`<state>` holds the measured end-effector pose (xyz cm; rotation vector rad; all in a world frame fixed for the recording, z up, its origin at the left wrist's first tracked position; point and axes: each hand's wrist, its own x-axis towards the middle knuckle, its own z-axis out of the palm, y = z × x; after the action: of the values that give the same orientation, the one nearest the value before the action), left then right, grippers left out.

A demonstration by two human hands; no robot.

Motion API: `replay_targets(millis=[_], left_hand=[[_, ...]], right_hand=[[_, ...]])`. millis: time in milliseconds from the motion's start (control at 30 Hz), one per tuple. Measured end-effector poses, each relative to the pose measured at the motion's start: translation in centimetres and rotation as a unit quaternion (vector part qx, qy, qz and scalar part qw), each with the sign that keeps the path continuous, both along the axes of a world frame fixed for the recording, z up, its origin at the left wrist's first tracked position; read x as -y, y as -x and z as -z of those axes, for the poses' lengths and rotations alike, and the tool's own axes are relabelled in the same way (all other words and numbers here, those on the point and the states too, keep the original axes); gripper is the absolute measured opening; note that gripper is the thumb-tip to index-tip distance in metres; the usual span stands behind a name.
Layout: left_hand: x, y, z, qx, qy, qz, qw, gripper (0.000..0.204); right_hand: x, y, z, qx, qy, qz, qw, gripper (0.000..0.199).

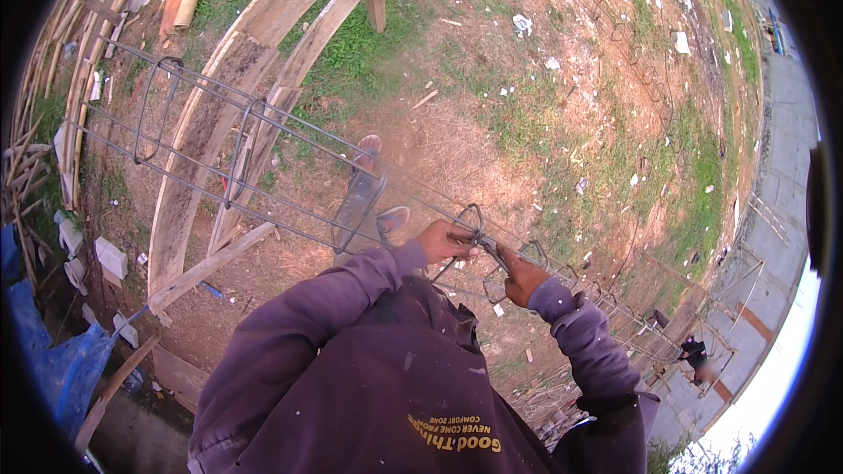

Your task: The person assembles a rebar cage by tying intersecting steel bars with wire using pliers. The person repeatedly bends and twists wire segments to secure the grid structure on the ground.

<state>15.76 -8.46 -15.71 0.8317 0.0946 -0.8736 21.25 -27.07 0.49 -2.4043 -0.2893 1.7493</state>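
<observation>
A long steel rebar cage (290, 184) runs across in front of me, its thin parallel bars ringed by bent stirrups (243, 145). My left hand (446, 242) pinches at a stirrup (474, 211) where it meets a bar; its fingertips hide the exact contact. Just to the right, my right hand (524, 277) is closed round a thin dark metal tool (493, 250), which points toward that same joint. Its kind is hard to make out. Other stirrups (533, 254) sit close together beyond my right hand.
Wooden planks (211, 123) form a support under the cage at left, with a post (373, 0) at its far end. Bamboo poles (75, 53) and a blue tarp (53, 360) lie further left. Another person (695, 355) is at far right, beside a paved strip (777, 175).
</observation>
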Motion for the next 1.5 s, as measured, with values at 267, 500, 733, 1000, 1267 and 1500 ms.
replay_targets(millis=[267,500,733,1000,1267,1500], left_hand=[[0.0,0.2,0.5,0.053,-0.032,-0.018,0.998,0.040],[0.2,-0.6,0.5,-0.134,-0.016,0.019,0.991,0.035],[2.0,-0.4,-1.1,-0.095,-0.072,-0.086,0.989,0.032],[1.7,-0.4,-0.6,-0.081,-0.116,-0.052,0.989,0.036],[1.9,-0.4,0.4,-0.090,-0.090,-0.098,0.987,0.032],[1.8,-0.8,0.7,-0.070,-0.095,-0.057,0.991,0.031]], right_hand=[[-1.4,2.5,1.0,0.093,0.127,-0.080,0.984,0.045],[0.1,8.0,4.1,0.252,0.040,0.128,0.958,0.025],[2.1,6.9,4.5,0.230,-0.013,0.101,0.968,0.027],[3.7,0.7,2.7,-0.290,-0.072,0.334,0.894,0.039],[1.4,1.2,-2.0,0.384,0.072,-0.191,0.900,0.041],[2.3,1.9,-0.8,-0.141,0.014,0.409,0.901,0.039]])
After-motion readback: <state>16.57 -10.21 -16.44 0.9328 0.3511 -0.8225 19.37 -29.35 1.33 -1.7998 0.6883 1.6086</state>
